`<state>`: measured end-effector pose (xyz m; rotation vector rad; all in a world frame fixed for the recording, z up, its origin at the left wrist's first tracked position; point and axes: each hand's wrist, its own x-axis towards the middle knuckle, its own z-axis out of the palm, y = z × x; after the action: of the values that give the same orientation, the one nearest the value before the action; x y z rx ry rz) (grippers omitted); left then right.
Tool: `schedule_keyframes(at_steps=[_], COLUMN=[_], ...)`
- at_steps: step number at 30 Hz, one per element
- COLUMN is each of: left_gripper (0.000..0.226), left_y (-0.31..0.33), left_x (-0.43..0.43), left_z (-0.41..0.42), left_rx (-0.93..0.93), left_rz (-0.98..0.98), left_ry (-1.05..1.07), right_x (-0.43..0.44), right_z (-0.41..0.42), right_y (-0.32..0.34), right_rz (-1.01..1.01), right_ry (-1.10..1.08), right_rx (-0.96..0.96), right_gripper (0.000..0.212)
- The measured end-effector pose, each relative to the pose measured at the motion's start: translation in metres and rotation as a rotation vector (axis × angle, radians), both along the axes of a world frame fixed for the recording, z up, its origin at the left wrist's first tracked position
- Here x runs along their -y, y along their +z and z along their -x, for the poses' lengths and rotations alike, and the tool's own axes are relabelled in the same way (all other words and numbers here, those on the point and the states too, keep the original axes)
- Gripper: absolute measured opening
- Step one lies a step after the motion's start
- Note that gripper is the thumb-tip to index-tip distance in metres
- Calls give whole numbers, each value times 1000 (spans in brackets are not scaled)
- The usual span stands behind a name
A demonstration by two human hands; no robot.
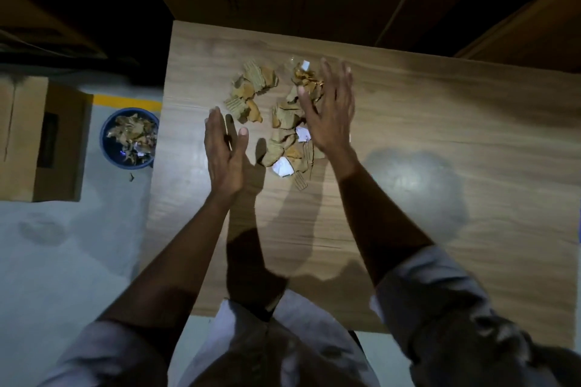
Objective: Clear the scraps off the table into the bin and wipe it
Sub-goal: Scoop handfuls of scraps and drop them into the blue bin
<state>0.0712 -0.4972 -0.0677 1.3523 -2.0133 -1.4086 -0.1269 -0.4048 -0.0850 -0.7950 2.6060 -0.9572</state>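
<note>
Scraps (pixel 254 85) lie heaped on the surface (pixel 440 122). Left hand (pixel 224 151) is just left of scraps, right hand (pixel 330 113) over their right edge; both grips released, fingers straight. Bin (pixel 105 138) stands on floor, well left of scraps.

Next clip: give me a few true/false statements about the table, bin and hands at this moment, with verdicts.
1. Scraps lie on the table. True.
2. The bin stands on the table. False: it stands on the floor, left of the table.
3. The left hand and right hand are both open, holding nothing. True.
4. The bin is empty. False: it holds torn pieces.
</note>
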Motion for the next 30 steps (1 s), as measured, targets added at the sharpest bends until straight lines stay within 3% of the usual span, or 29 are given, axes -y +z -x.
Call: schedule_keyframes(at_steps=[5,11,18,22,26,28,30], left_gripper=[78,69,66,66,68,64,65], left_y=[-8,-5,-11,-13,0,6,6], left_x=[37,67,82,58,25,10,-3], left_z=[30,57,87,73,40,17,-7], left_rx=[-98,-1,318,241,149,117,51], left_rz=[-32,133,425,415,349,322,164], left_ry=[-8,-181,-670,-830,-736,-532,-302], right_x=[34,-4,-79,-99,-117,-116,-108], right_z=[16,-25,-19,-30,-40,-43,-45], right_y=[7,5,12,15,10,7,4], right_rz=[-37,-104,94,133,212,188,101], right_ry=[294,467,-35,-105,-90,-40,58], right_rx=[106,49,49,200,213,172,78], right_gripper=[68,60,45,39,49,72,106])
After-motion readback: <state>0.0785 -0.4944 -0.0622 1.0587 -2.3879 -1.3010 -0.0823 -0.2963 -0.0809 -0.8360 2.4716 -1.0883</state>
